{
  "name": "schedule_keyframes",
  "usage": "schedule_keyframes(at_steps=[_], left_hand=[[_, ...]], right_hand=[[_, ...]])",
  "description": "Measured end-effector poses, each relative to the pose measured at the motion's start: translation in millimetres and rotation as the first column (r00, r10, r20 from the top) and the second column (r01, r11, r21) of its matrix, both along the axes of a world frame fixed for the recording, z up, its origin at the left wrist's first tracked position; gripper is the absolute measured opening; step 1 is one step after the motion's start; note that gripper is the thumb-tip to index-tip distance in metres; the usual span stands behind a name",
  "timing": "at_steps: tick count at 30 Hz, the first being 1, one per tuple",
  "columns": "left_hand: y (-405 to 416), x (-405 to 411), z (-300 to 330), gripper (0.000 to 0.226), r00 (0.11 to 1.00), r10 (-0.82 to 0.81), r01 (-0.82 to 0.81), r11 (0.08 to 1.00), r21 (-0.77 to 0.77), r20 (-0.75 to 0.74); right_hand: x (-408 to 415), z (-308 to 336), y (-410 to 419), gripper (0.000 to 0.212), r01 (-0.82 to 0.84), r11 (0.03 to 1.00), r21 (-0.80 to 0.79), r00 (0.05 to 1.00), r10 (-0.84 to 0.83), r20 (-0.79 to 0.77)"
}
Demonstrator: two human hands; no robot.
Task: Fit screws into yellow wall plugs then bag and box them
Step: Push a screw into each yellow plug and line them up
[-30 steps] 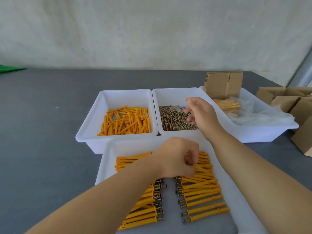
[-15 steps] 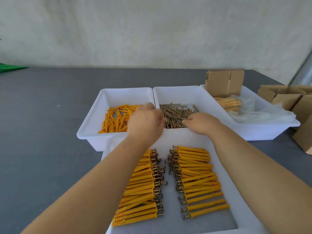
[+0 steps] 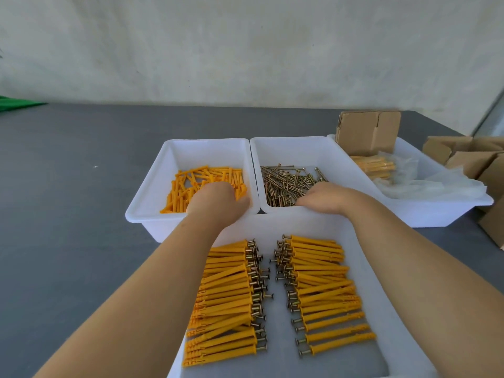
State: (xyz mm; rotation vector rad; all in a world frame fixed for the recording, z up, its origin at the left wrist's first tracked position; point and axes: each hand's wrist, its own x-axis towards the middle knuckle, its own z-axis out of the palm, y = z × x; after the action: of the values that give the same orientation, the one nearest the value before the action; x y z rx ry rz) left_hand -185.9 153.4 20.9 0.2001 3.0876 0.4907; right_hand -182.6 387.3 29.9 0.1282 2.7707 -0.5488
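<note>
cardboard boxes [image 3: 463, 156], bagged plugs [image 3: 375, 167], assembled plugs [image 3: 324, 293] nearest

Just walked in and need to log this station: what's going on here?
A person is assembling fasteners by hand. The left hand reaches into the white plastic bin of loose yellow wall plugs, while the right hand reaches into the neighbouring white bin of brass-coloured screws. In the near white tray, two rows of finished plugs with screws fitted lie side by side. Bagged sets and a brown cardboard box wait in the far right bin.
</note>
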Motion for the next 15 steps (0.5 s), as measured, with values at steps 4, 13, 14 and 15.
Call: schedule_keyframes(at_steps=[4, 13, 14, 15], left_hand=[[-2.4, 4.3, 1.3, 0.013, 0.950, 0.057, 0.026, 0.966, 0.258, -0.308], [-8.5, 4.7, 1.9, 0.047, 0.881, 0.284, -0.036, 0.836, 0.547, -0.377], [-9.6, 4.5, 1.8, 0.055, 0.880, 0.295, -0.041, 0.827, 0.561, -0.372], [-10.2, 4.7, 1.7, 0.059, 0.882, 0.306, -0.041, 0.809, 0.587, -0.360]], right_hand=[[8.2, -2.8, 6.4, 0.020, 0.057, 0.972, -0.226, 0.964, -0.113, -0.243], [16.7, -5.6, 7.4, 0.016, 0.083, 0.817, -0.571, 0.794, -0.400, -0.457], [17.3, -5.4, 6.3, 0.016, 0.056, 0.796, -0.603, 0.791, -0.404, -0.460], [18.3, -4.7, 4.6, 0.018, 0.021, 0.781, -0.624, 0.787, -0.398, -0.471]])
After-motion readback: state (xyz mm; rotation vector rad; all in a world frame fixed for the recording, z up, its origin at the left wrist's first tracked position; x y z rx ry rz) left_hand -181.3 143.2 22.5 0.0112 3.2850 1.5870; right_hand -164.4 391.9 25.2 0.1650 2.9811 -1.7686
